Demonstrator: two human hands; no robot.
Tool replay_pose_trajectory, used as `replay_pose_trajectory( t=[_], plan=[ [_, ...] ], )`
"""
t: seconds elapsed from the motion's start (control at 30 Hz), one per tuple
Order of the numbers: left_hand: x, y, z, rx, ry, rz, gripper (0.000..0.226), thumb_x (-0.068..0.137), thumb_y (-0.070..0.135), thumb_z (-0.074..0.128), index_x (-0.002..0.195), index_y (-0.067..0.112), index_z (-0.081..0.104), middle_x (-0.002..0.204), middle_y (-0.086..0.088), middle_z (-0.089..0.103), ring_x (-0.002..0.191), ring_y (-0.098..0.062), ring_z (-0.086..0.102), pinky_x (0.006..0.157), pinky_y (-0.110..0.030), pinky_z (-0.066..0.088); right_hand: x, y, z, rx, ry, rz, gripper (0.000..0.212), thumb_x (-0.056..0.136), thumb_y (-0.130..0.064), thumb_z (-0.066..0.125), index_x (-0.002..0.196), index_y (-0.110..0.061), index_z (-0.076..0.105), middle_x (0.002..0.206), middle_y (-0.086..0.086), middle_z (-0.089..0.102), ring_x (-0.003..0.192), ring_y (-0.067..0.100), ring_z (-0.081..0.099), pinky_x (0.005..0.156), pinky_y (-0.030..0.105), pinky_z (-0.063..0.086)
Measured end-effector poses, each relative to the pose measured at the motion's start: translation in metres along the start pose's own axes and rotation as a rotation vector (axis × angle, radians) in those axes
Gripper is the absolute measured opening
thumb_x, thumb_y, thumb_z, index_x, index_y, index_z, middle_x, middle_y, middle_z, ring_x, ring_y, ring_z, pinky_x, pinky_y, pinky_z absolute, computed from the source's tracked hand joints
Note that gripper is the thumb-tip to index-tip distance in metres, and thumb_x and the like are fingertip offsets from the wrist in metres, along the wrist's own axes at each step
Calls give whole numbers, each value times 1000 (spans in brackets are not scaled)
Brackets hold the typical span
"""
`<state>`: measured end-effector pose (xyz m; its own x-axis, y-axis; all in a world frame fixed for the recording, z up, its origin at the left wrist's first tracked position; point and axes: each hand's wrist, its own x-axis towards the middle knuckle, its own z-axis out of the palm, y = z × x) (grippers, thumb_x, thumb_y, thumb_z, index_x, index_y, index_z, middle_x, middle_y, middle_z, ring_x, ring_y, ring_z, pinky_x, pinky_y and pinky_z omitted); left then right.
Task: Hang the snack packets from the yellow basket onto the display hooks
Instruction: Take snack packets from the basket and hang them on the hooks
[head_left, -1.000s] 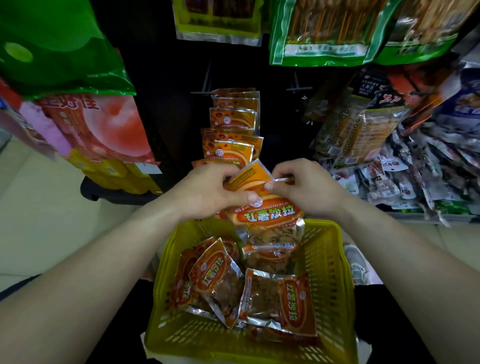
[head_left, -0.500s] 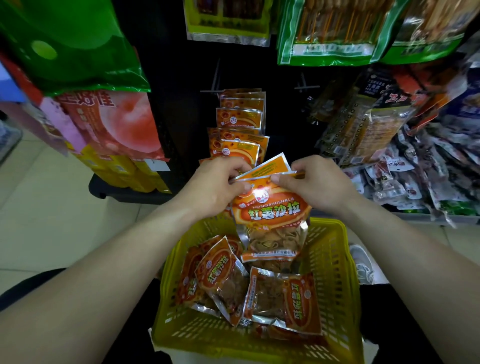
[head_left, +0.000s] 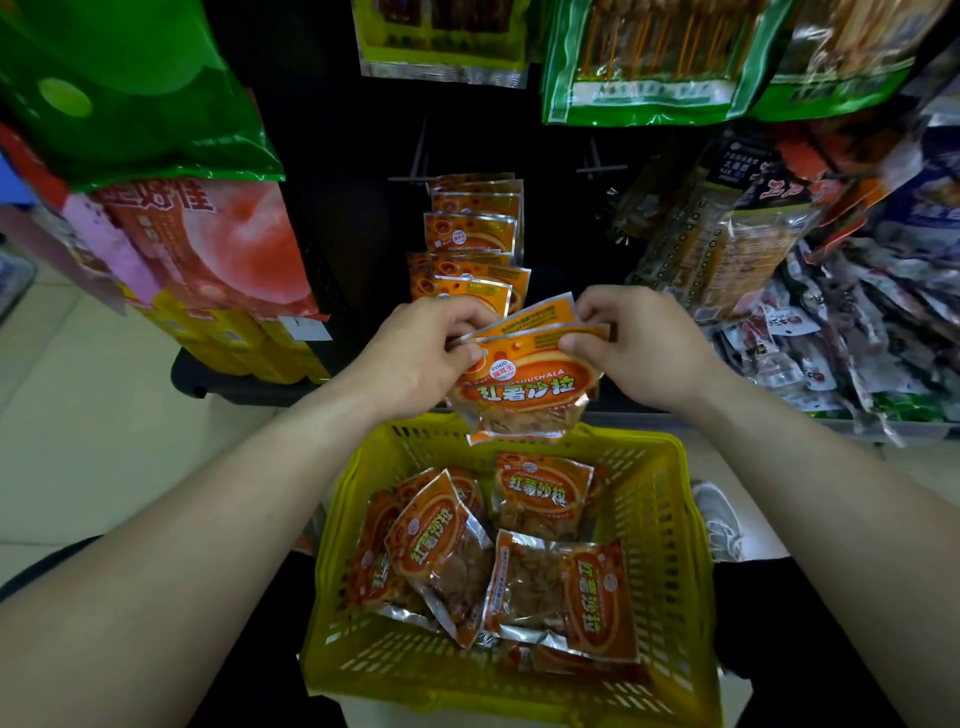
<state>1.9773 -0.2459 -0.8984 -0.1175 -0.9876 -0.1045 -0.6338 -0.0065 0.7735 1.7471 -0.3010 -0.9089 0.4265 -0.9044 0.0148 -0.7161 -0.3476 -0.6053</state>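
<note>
Left grip and right grip pinch the top edges of two snack packets. Yellow basket below the grips holds more; hung packets just beyond. Likely light, crinkly, slippery: take by the flat header.

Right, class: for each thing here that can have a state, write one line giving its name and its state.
left hand: pinching the held snack packets' top left corner.
right hand: pinching their top right corner.
held snack packets: sealed, upright, above the basket, not yet hung.
yellow basket: open-topped, partly filled.
packets in the basket: sealed, lying loose, overlapping.
orange packets on the hooks: hanging in rows.
</note>
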Motion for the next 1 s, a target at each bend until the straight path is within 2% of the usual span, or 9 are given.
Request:
replay_pose_trajectory(
  t=[0.1,0.17,0.3,0.37,0.47,0.6,0.77,1.0],
  plan=[
    [1,-1,3,-20,-1,-11,32,95,10,63,104,41,65,91,25,68,98,4,65,75,-18,54,-1,-1,-2,-9,18,15,26,91,-44,64,72,-29,54,71,-7,62,71,15,60,61,38,47],
    [2,-1,4,-15,19,-15,31,94,8,63,110,35,67,98,18,69,98,-2,66,77,-23,57,-2,-2,-2,-10,19,31,28,92,-48,61,72,-30,55,72,-8,64,72,15,62,62,39,50],
    [4,2,5,-12,47,-20,32,94,5,62,106,35,66,95,16,68,96,-4,67,75,-24,57,-1,-3,-2,-11,56,90,33,91,-58,57,84,-26,66,77,-6,70,71,14,67,64,41,56],
    [3,3,5,-18,39,-24,32,95,7,61,106,36,65,97,16,67,97,-6,66,75,-25,58,-1,-2,-1,-26,57,106,38,90,-61,56,87,-25,68,75,-7,69,70,14,66,61,38,53],
    [3,5,6,-5,38,-15,30,97,8,59,108,36,65,98,16,66,98,-7,66,76,-26,58,-1,0,0,-43,55,125,39,90,-61,56,86,-25,68,71,-9,65,68,12,64,55,29,42],
    [3,7,6,3,27,-16,31,98,7,55,111,32,67,103,11,67,101,-10,66,80,-31,58,-1,0,-1,-33,30,131,41,91,-62,54,96,-25,70,77,-7,68,73,14,65,60,33,47],
    [4,10,7,-6,23,-25,39,98,3,52,102,40,64,93,20,65,97,-4,65,78,-27,58,-2,0,0,-39,40,126,40,90,-62,55,102,-28,71,74,-11,65,74,13,63,60,30,41],
    [6,12,9,-5,18,-34,46,95,-2,53,95,43,63,89,21,67,90,6,64,74,-21,54,-2,0,-1,-79,38,150,42,89,-66,52,99,-29,71,75,-10,66,77,15,64,62,33,45]
  ],
)
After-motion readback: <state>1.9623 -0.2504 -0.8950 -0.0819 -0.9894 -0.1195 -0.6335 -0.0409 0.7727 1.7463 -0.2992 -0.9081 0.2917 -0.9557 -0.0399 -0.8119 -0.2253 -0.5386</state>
